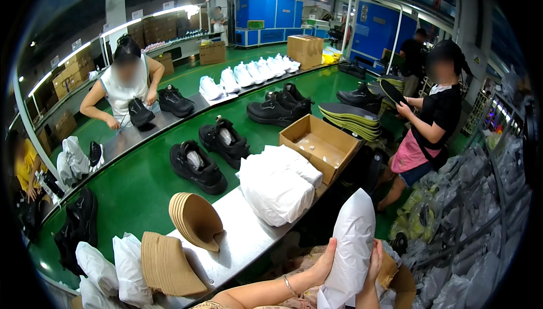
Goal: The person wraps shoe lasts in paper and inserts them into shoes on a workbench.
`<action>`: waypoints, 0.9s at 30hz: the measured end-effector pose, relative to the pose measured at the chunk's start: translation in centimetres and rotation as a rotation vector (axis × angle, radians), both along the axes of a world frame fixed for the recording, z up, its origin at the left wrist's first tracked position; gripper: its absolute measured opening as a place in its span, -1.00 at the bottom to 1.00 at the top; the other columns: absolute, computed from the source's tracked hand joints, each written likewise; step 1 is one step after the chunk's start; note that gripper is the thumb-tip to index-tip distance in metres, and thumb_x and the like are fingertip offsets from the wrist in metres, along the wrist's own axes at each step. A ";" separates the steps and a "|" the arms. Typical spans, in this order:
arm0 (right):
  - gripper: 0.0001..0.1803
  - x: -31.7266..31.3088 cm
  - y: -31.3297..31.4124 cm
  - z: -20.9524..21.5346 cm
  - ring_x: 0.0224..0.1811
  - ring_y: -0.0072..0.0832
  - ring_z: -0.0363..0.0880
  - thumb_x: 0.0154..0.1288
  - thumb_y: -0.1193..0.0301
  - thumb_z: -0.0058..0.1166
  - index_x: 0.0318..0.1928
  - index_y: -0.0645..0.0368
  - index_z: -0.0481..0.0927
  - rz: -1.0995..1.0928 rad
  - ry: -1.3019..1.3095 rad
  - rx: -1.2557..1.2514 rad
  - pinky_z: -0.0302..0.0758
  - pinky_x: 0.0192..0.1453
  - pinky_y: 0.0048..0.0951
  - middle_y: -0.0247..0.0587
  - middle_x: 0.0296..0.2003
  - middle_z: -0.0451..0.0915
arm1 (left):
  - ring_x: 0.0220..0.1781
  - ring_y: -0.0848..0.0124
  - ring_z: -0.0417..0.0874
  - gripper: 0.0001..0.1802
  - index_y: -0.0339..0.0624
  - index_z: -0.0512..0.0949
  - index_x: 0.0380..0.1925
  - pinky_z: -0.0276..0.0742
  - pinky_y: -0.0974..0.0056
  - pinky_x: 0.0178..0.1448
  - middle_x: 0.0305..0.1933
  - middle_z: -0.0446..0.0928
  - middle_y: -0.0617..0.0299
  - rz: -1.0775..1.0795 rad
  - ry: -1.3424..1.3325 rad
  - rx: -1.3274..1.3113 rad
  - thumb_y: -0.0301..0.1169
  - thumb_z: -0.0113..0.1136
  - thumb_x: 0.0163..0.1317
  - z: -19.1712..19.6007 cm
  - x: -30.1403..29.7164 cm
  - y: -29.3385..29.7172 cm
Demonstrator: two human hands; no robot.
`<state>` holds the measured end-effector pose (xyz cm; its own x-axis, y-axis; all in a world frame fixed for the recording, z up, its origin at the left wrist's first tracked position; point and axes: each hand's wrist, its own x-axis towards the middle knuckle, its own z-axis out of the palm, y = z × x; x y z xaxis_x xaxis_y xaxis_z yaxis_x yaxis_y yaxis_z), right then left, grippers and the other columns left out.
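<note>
A long, tapered bundle wrapped in white paper point(354, 235) stands upright between my two hands, its narrow end up and loose paper at its lower end. My left hand point(324, 261) grips its left side, and my right hand point(374, 264) presses on its right side. What the paper covers is hidden. On the metal ledge beside me lies a thick pile of white paper point(277, 187). Two black shoes point(198, 166) with white stuffing sit on the green belt point(141, 179) beyond. Curved brown cardboard inserts point(195, 218) are stacked at the left, next to similar white bundles point(99, 266).
An open cardboard box point(308, 153) rests behind the paper pile. Across the belt a person point(129, 80) handles black shoes; at the right another person point(432, 111) holds a dark sole near stacked insoles point(350, 119). Plastic-bagged items point(458, 218) crowd a rack at the right.
</note>
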<state>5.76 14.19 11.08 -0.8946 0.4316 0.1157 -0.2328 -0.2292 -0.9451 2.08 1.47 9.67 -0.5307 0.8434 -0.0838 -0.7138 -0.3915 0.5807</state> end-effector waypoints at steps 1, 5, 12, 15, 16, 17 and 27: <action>-0.71 0.0 0.1 0.1 -0.19 -0.58 0.41 0.36 0.25 -0.25 -0.14 0.21 0.38 0.002 -0.010 0.002 0.34 -0.06 -0.55 -0.29 -0.25 0.45 | 0.25 0.27 0.26 -0.03 -0.30 0.04 0.27 0.15 0.24 0.31 0.26 0.20 0.06 -0.003 0.022 -0.003 0.29 -0.14 0.11 -0.1 0.0 0.0; -0.66 -0.8 -0.1 1.1 -0.14 -0.53 0.42 0.35 0.25 -0.20 -0.05 0.24 0.37 -0.008 -0.073 0.049 0.34 0.00 -0.52 -0.24 -0.19 0.46 | 0.25 0.27 0.26 -0.03 -0.30 0.04 0.27 0.15 0.25 0.31 0.25 0.20 0.06 -0.008 0.136 -0.034 0.28 -0.09 0.11 -0.7 0.3 -0.3; -0.55 -1.4 3.9 -1.9 0.03 -0.42 0.41 0.32 0.20 -0.14 0.06 0.28 0.32 0.186 -0.229 0.202 0.33 0.12 -0.45 -0.07 -0.01 0.43 | 0.23 0.29 0.26 -0.06 -0.34 0.06 0.24 0.12 0.27 0.31 0.22 0.23 0.04 0.036 0.228 -0.058 0.15 0.10 0.08 0.6 0.1 -0.4; -0.43 0.3 3.2 3.2 0.04 -0.39 0.39 0.29 0.16 -0.09 0.17 0.29 0.19 0.165 -0.340 0.029 0.30 0.15 -0.43 -0.02 -0.01 0.42 | 0.23 0.29 0.26 -0.09 -0.37 0.09 0.22 0.13 0.27 0.31 0.22 0.24 0.04 0.117 0.089 -0.090 0.15 0.07 0.11 1.1 -0.6 0.1; -0.29 1.8 3.7 3.3 0.13 -0.32 0.32 0.26 0.14 -0.05 0.27 0.24 0.01 0.318 -0.167 -0.094 0.23 0.22 -0.37 0.02 0.06 0.35 | 0.23 0.29 0.27 -0.10 -0.38 0.09 0.22 0.13 0.28 0.31 0.21 0.24 0.04 0.142 0.091 -0.094 0.15 0.06 0.12 1.3 -0.9 -0.1; -0.25 2.6 3.6 3.2 0.17 -0.30 0.29 0.24 0.15 0.00 0.28 0.23 -0.02 0.384 -0.079 0.002 0.21 0.24 -0.35 0.02 0.10 0.31 | 0.23 0.29 0.27 -0.11 -0.38 0.10 0.21 0.14 0.28 0.30 0.21 0.24 0.04 0.167 0.092 -0.099 0.14 0.04 0.13 1.4 -1.2 -0.3; -0.29 6.3 2.0 1.6 0.18 -0.25 0.32 0.17 0.19 0.08 0.24 0.23 0.14 0.219 -0.157 -0.182 0.28 0.25 -0.26 -0.05 0.15 0.32 | 0.24 0.28 0.28 -0.15 -0.33 0.12 0.21 0.15 0.26 0.32 0.23 0.24 0.05 0.100 -0.174 -0.014 0.18 -0.08 0.18 3.5 -2.0 2.1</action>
<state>12.03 16.23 12.65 -0.9694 0.2275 -0.0927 -0.0136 -0.4263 -0.9045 0.08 3.53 13.18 -0.5882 0.7854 -0.1930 -0.7619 -0.4581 0.4579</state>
